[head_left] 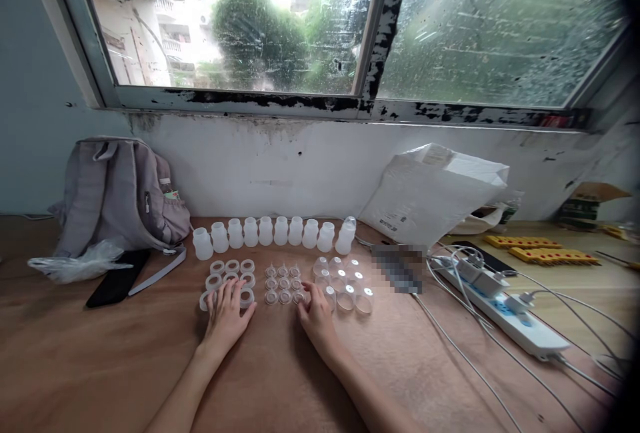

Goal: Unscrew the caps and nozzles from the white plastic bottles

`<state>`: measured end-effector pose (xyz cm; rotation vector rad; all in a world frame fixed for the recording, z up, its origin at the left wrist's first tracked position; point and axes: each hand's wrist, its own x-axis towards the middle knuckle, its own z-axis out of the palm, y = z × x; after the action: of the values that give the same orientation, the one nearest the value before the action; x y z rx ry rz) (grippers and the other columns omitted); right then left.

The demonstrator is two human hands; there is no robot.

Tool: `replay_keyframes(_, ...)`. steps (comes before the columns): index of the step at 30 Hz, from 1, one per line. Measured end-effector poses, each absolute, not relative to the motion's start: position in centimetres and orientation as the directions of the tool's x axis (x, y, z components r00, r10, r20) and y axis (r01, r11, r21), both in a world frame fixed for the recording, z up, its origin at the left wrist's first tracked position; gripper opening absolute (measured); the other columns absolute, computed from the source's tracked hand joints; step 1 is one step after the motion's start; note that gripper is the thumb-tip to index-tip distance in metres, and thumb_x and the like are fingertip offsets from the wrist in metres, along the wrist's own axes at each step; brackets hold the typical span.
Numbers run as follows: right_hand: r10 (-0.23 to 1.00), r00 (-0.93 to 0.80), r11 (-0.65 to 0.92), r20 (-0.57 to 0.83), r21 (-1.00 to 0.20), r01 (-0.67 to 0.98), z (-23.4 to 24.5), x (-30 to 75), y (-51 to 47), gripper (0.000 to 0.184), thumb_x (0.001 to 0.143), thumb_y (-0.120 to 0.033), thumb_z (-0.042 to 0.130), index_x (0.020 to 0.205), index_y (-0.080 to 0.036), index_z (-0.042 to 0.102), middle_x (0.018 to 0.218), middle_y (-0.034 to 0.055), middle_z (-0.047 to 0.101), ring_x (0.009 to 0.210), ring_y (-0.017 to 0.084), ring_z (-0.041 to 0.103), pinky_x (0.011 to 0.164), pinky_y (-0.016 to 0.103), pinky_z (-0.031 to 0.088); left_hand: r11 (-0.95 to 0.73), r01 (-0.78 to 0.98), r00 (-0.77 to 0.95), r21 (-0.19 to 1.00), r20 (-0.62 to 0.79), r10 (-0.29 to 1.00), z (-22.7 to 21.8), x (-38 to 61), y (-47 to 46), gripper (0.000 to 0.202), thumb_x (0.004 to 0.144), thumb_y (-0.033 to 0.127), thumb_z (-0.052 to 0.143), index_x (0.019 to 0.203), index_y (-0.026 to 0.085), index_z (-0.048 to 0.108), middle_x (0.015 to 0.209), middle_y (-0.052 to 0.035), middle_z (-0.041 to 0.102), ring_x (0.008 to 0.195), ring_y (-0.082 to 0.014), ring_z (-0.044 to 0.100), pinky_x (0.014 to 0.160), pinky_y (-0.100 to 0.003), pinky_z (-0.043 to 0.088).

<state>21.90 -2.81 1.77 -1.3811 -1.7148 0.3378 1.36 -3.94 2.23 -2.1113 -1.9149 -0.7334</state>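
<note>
Left hand (226, 313) lies flat, empty, on white rings (233, 274); right hand (316, 316), fingers spread, touches small pointed caps (283, 284), sorted by kind.

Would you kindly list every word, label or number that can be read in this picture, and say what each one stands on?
No text can be quoted as legible.
White bag: a label with dark print, too small to read.
Cardboard box: green print, too blurred to read.
Pixelated patch: nothing readable.
Bottles and power strip: no text visible.
</note>
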Motion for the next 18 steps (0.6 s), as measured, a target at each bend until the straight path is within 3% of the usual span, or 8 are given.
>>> replay_keyframes(4,0.836,-0.024,0.429,0.548,-0.627,0.65,2.6,21.6,-3.9,0.036,0.075,-0.015,0.04,0.111,-0.018,0.04,0.101,0.0104,0.051,0.079,0.019,0.054,0.069,0.033,0.046,-0.193,0.964,0.071,0.18,0.529,0.846,2.4,2.1,-4.3,0.041,0.074,0.032,0.047,0.114,0.02,0.044,0.12,-0.0105,0.045,0.111,-0.0255,0.038,0.093,-0.046,0.023)
replay_keyframes(10,0.77,0.017,0.466,0.638,-0.58,0.668,6.1,23.6,-2.6,0.022,0.081,-0.021,0.036,0.101,-0.018,0.044,0.089,0.0069,0.051,0.051,0.011,0.047,0.051,0.027,0.044,-0.458,0.862,0.274,0.218,0.558,0.783,3.3,3.2,-5.1,0.037,0.077,0.026,0.045,0.113,0.02,0.043,0.113,-0.0076,0.05,0.108,-0.0221,0.041,0.092,-0.04,0.031)
replay_keyframes(14,0.731,0.134,0.365,0.669,-0.549,0.752,9.4,27.9,3.4,0.032,0.078,-0.021,0.038,0.109,-0.016,0.043,0.1,0.0105,0.047,0.069,0.016,0.052,0.059,0.03,0.045,-0.587,0.759,0.373,0.282,0.551,0.747,3.9,4.1,-5.9,0.031,0.078,0.019,0.042,0.109,0.02,0.045,0.106,-0.0066,0.052,0.103,-0.0203,0.045,0.089,-0.038,0.037)
replay_keyframes(18,0.779,0.278,0.09,0.563,-0.538,0.838,11.1,32.4,9.8,0.052,0.068,-0.021,0.047,0.12,-0.017,0.038,0.115,0.0147,0.04,0.1,0.027,0.045,0.078,0.039,0.039,-0.633,0.7,0.411,0.331,0.538,0.736,4.2,4.6,-6.4,0.032,0.076,0.016,0.044,0.108,0.021,0.046,0.102,-0.0065,0.054,0.099,-0.0205,0.048,0.085,-0.038,0.041)
